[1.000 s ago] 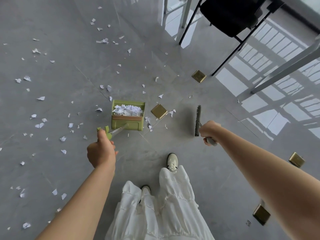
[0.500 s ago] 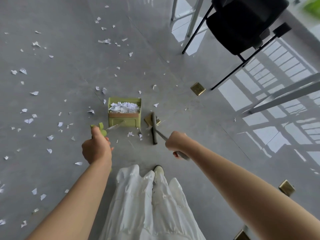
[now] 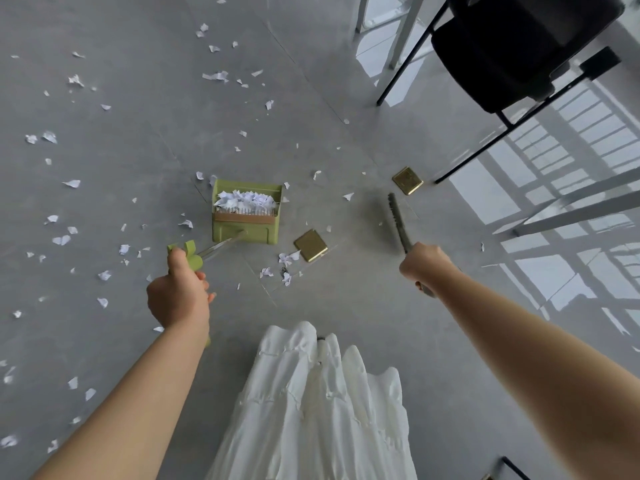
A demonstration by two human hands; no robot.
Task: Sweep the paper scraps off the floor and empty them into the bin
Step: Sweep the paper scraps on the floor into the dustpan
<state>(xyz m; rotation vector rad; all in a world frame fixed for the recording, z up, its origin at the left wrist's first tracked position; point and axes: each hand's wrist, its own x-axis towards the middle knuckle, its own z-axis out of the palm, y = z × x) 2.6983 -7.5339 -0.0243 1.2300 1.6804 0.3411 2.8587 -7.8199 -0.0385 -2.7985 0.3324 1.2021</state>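
A green dustpan (image 3: 242, 230) stands on the grey floor ahead of me, with a heap of white paper scraps (image 3: 244, 199) inside. My left hand (image 3: 178, 296) grips the green top of its long handle. My right hand (image 3: 424, 265) grips the broom handle, and the dark broom head (image 3: 396, 216) is out to the right of the pan, apart from it. Several loose scraps (image 3: 285, 259) lie between pan and broom, and many more are scattered over the floor to the left (image 3: 62, 239) and beyond the pan (image 3: 216, 76).
Brass floor plates (image 3: 310, 244) (image 3: 407, 180) sit near the pan and broom. A black chair (image 3: 502, 46) on thin legs stands at the upper right, with white table legs (image 3: 571, 213) beside it. My white skirt (image 3: 311, 410) hangs at the bottom centre.
The broom has swung back out to the right, away from the dustpan, after a stroke toward the pan half a second ago. The dustpan stays put in my left hand.
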